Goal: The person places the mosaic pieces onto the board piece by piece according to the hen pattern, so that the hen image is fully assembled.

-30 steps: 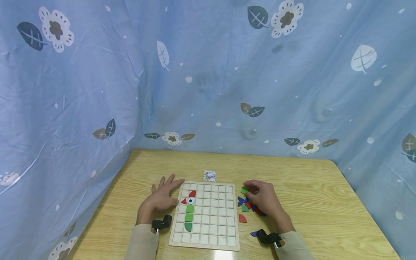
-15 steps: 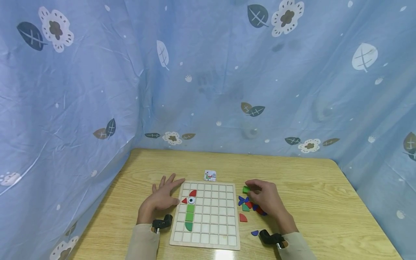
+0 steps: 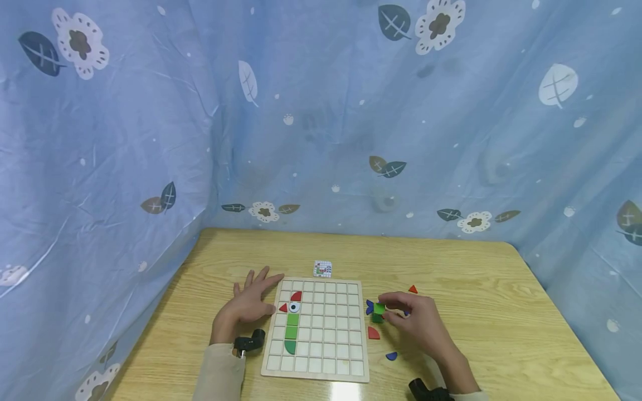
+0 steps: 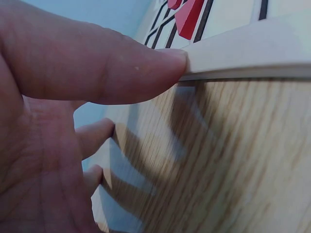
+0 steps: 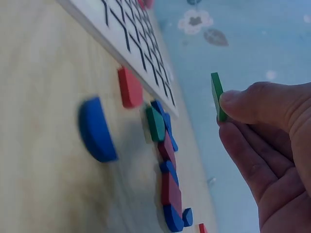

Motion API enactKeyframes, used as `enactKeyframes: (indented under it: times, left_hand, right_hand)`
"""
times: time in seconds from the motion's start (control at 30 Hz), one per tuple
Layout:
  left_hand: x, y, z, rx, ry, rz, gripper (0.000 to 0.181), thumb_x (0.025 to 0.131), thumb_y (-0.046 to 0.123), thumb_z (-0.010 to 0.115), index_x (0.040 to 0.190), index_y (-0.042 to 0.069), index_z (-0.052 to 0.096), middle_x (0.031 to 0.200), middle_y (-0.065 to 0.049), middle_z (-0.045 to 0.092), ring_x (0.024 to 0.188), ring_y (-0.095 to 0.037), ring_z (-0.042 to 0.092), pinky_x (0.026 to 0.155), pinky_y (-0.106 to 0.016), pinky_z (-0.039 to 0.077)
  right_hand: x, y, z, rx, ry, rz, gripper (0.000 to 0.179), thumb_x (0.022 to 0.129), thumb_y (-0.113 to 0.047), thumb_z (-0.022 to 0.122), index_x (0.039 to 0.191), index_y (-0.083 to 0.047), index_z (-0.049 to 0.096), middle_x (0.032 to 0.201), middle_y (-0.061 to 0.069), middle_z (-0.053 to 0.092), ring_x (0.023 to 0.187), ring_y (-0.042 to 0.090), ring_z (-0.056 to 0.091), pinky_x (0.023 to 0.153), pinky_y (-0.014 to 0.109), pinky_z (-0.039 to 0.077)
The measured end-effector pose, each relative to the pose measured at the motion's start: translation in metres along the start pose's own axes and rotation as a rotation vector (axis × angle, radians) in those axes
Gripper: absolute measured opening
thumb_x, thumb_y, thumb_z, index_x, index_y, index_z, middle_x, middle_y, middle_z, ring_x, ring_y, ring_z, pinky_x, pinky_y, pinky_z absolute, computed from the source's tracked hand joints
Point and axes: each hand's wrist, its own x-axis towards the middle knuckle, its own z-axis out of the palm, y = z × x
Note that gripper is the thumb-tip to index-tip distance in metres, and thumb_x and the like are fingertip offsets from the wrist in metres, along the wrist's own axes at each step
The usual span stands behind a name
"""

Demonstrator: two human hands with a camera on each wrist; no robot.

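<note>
My left hand (image 3: 248, 306) lies at the left side of the wooden grid board (image 3: 331, 337), fingers spread. In the left wrist view its thumb (image 4: 146, 73) touches the board's edge. My right hand (image 3: 421, 320) pinches a light green square tile (image 5: 217, 97) between thumb and fingers, lifted over the loose tiles right of the board. On the board's left part sit a red quarter-circle (image 3: 297, 296), a red triangle (image 3: 283, 307), a round eye tile (image 3: 295, 307), two light green squares (image 3: 292, 319) and a dark green quarter-circle (image 3: 290, 347).
A small pattern card (image 3: 322, 269) lies behind the board. Loose tiles on the right include a red quarter-circle (image 3: 373, 333), a blue half-round piece (image 3: 392, 356), a red triangle (image 3: 413, 289) and a dark green tile (image 5: 155, 124) in a cluster. A blue curtain (image 3: 321, 139) hangs behind.
My right hand has lifted the green square off the table and drawn it nearer to me. A red triangle behind that hand has come into sight. My left hand stays put.
</note>
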Motion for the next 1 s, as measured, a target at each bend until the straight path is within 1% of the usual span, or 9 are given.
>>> enactKeyframes:
  times: [0.13,0.27,0.37,0.47,0.57,0.67,0.77,0.9,1.0]
  left_hand:
    - [-0.001,0.001,-0.001,0.003,0.003,-0.010,0.085,0.088,0.004,0.077,0.167,0.020,0.049,0.183,-0.024,0.013,0.166,-0.057,-0.008,0.121,-0.087,-0.014]
    - [-0.002,0.002,-0.003,0.002,0.003,-0.019,0.085,0.087,0.005,0.077,0.167,0.021,0.049,0.183,-0.024,0.013,0.167,-0.057,-0.009,0.121,-0.086,-0.015]
    - [-0.002,0.002,-0.003,-0.001,0.004,-0.020,0.086,0.087,0.005,0.077,0.167,0.021,0.049,0.183,-0.024,0.012,0.167,-0.057,-0.009,0.121,-0.086,-0.015]
    - [-0.002,0.002,-0.003,-0.013,0.005,-0.018,0.086,0.087,0.005,0.077,0.166,0.020,0.049,0.183,-0.024,0.012,0.167,-0.057,-0.009,0.121,-0.086,-0.015]
    - [-0.002,0.002,-0.002,-0.020,0.007,-0.019,0.085,0.087,0.005,0.077,0.166,0.020,0.049,0.183,-0.024,0.012,0.167,-0.057,-0.009,0.121,-0.085,-0.016]
    - [-0.001,0.003,-0.002,-0.020,0.009,-0.018,0.086,0.086,0.004,0.077,0.166,0.020,0.050,0.183,-0.025,0.013,0.166,-0.058,-0.008,0.121,-0.085,-0.015]
    - [-0.001,0.003,-0.001,-0.012,0.007,-0.018,0.086,0.086,0.005,0.078,0.166,0.020,0.050,0.183,-0.025,0.013,0.166,-0.058,-0.008,0.121,-0.086,-0.015]
    - [0.000,0.002,0.000,-0.008,0.004,-0.016,0.085,0.087,0.005,0.078,0.166,0.020,0.050,0.183,-0.024,0.013,0.166,-0.058,-0.009,0.120,-0.086,-0.015]
    - [0.000,0.001,0.000,-0.011,0.004,-0.015,0.085,0.088,0.005,0.078,0.166,0.021,0.050,0.183,-0.024,0.013,0.166,-0.057,-0.009,0.120,-0.086,-0.015]
  right_hand:
    - [-0.013,-0.006,0.004,0.074,-0.021,-0.020,0.029,0.091,-0.002,0.086,0.118,-0.013,0.083,0.115,0.002,0.084,0.103,0.015,0.082,0.086,0.030,0.067]
    - [-0.022,-0.012,0.013,0.097,-0.031,-0.062,0.029,0.091,-0.003,0.087,0.117,-0.013,0.083,0.115,0.001,0.084,0.103,0.012,0.081,0.090,0.030,0.067]
    - [-0.025,-0.016,0.023,0.120,-0.038,-0.113,0.029,0.089,0.003,0.086,0.115,-0.009,0.083,0.111,0.001,0.084,0.100,0.011,0.081,0.090,0.032,0.067]
    - [-0.027,-0.020,0.034,0.157,-0.049,-0.175,0.030,0.087,0.009,0.084,0.113,-0.006,0.083,0.109,0.003,0.085,0.096,0.012,0.081,0.088,0.037,0.068]
    - [-0.027,-0.024,0.046,0.167,-0.073,-0.216,0.029,0.087,0.009,0.083,0.113,-0.005,0.083,0.109,0.005,0.085,0.097,0.014,0.081,0.086,0.038,0.069]
    - [-0.027,-0.031,0.058,0.165,-0.110,-0.203,0.025,0.091,0.004,0.083,0.114,-0.004,0.083,0.111,0.006,0.085,0.101,0.014,0.081,0.088,0.033,0.068]
    - [-0.027,-0.039,0.068,0.160,-0.157,-0.159,0.023,0.093,-0.001,0.083,0.115,-0.005,0.084,0.113,0.004,0.085,0.104,0.010,0.080,0.092,0.028,0.066]
    - [-0.026,-0.047,0.081,0.161,-0.201,-0.119,0.025,0.092,-0.002,0.083,0.117,-0.007,0.084,0.115,0.003,0.085,0.108,0.007,0.078,0.094,0.025,0.064]
    - [-0.023,-0.051,0.090,0.156,-0.211,-0.116,0.026,0.092,-0.002,0.083,0.117,-0.009,0.085,0.116,0.002,0.085,0.108,0.007,0.078,0.095,0.025,0.063]
